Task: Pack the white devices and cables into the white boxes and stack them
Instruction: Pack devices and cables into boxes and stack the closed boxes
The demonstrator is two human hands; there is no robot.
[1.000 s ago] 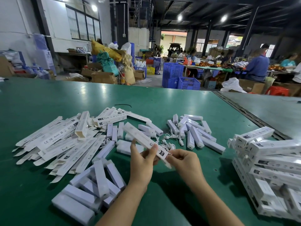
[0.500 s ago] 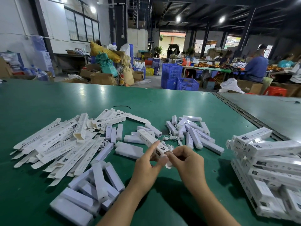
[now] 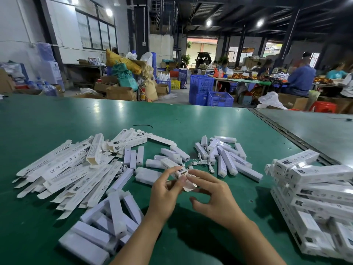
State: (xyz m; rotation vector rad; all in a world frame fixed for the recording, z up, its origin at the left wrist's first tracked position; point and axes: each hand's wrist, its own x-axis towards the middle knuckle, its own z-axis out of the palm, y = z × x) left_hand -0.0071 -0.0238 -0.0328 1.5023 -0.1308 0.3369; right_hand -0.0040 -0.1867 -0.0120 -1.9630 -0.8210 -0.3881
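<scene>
My left hand [image 3: 165,192] grips the near end of a long white box [image 3: 172,165] that points away from me over the green table [image 3: 191,123]. My right hand [image 3: 212,196] pinches the box's open end flap [image 3: 189,186] with thumb and fingertips. A white cable [image 3: 202,163] lies just beyond the box. White devices lie in heaps at the centre [image 3: 225,157] and front left [image 3: 112,219]. Flat unfolded boxes [image 3: 70,169] cover the left. Packed boxes [image 3: 321,192] are stacked at the right.
A black cable tie [image 3: 143,125] lies on the table beyond the heaps. A seam [image 3: 282,131] runs between this table and a grey one at the right. Blue crates [image 3: 210,92], cartons and seated people fill the hall behind.
The box has swung from lying slantwise across my view to pointing away, and its near end has come closer. My right hand has moved onto the end flap.
</scene>
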